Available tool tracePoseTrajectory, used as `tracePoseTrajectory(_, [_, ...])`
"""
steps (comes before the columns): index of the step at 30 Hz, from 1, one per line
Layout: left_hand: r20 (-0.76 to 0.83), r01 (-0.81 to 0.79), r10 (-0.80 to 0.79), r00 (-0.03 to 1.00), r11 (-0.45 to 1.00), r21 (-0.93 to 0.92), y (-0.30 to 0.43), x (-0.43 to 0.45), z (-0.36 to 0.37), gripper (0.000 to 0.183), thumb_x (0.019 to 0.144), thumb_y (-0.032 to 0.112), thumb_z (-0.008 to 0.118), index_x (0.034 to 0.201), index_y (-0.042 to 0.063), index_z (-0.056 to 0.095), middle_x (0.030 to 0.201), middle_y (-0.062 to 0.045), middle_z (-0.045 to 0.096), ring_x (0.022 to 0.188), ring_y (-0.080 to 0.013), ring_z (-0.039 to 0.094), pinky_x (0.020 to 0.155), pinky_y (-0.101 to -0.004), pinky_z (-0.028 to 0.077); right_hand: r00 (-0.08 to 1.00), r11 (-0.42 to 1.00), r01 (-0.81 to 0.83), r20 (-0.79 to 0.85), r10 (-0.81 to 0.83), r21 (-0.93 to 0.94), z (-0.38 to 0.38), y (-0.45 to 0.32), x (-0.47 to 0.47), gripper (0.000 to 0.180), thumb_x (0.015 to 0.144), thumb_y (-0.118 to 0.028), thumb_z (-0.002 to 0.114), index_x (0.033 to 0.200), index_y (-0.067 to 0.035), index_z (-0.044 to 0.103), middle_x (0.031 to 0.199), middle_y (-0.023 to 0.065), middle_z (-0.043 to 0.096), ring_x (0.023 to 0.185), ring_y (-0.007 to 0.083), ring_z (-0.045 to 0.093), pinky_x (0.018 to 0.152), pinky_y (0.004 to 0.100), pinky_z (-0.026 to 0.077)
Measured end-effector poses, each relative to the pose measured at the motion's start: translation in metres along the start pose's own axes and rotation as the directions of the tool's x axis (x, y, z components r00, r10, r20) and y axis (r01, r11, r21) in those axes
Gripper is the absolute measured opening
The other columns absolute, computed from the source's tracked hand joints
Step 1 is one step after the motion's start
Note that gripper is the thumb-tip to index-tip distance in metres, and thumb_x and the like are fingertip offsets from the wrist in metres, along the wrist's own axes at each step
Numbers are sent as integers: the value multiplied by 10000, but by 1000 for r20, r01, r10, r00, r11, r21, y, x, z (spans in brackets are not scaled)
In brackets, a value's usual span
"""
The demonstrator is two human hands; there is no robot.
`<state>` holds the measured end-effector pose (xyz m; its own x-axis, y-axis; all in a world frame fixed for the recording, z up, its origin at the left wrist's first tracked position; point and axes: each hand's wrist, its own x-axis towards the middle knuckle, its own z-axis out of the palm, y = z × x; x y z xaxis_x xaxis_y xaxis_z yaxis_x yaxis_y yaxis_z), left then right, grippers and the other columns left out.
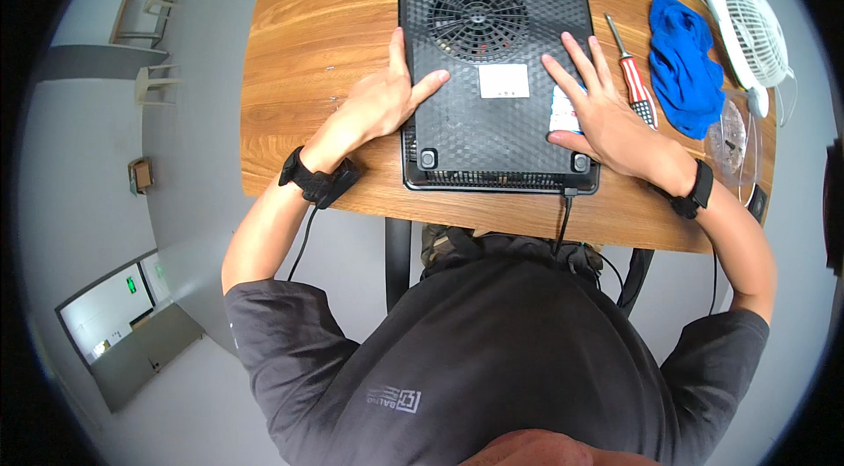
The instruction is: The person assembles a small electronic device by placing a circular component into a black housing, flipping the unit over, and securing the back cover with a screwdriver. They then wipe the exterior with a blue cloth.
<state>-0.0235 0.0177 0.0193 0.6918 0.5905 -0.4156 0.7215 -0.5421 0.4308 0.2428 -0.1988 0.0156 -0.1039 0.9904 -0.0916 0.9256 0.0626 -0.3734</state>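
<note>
Face down on the table lies a black induction cooker (455, 130), its round fan grille (479, 21) at the far end. The textured bottom cover has rubber feet at its corners, and a slotted vent strip (488, 180) shows along the near edge. My left hand (386, 97) rests against the left side, thumb on the cover and index finger stretched along the edge; its other fingers are partly hidden. My right hand (603, 106) lies spread over the right side, partly covering a printed sticker (564, 110). A white label (504, 81) sits near the middle.
Right of the cooker lie a screwdriver (633, 73) with a red-and-white striped handle, a blue cloth (686, 67), a white fan (752, 31) and a clear plastic dish (732, 139) with small dark parts. A black power cord (566, 219) drops over the wooden table's (316, 37) near edge.
</note>
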Motion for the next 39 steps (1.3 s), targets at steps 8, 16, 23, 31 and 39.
tracePoseTrajectory(8, [-12, -298, 310, 951, 923, 245, -19, -2, 9, 888, 1073, 340, 511, 1499, -243, -5, 949, -370, 666, 856, -530, 658, 745, -526, 527, 999, 1000, -12, 50, 12, -12, 3, 2, 3, 979, 891, -424, 766, 1636, -134, 201, 1683, 255, 43, 1512, 590, 5, 1173, 652, 319])
tracePoseTrajectory(16, [-123, -54, 64, 990, 995, 86, -2, -2, 6, 1007, 1020, 563, 533, 1564, -122, 35, 1083, -432, 635, 991, -569, 639, 880, -558, 520, 997, 998, 63, -50, -64, -28, 5, 7, 2, 962, 885, -443, 766, 1622, -116, 241, 1667, 282, 91, 1503, 603, 46, 1183, 676, 261])
tracePoseTrajectory(23, [-83, -54, 53, 995, 999, -8, 2, -7, -1, 990, 1027, 582, 500, 1571, -114, 51, 1246, -414, 596, 1163, -542, 593, 992, -524, 483, 999, 1000, 14, -32, -13, 19, -3, -1, -2, 926, 918, -485, 722, 1628, -126, 247, 1690, 252, 70, 1530, 558, 22, 1192, 655, 266])
tracePoseTrajectory(31, [-39, -2, 2, 999, 1000, -12, 6, -9, -5, 988, 1033, 612, 454, 1584, -95, 37, 1372, -387, 545, 1294, -502, 537, 1078, -493, 444, 982, 999, 18, -186, -25, -35, -4, -3, -15, 859, 957, -498, 661, 1606, -82, 281, 1669, 263, 181, 1521, 486, 225, 1203, 543, 328])
tracePoseTrajectory(39, [-36, -16, 16, 999, 1000, -13, 7, -7, -2, 979, 1039, 595, 463, 1577, -106, 41, 1398, -384, 526, 1303, -493, 534, 1084, -478, 440, 874, 916, -349, -421, 242, -198, -21, 48, -59, 492, 875, -261, 761, 1214, 26, 551, 1127, 202, 529, 1024, 362, 577, 824, 444, 548])
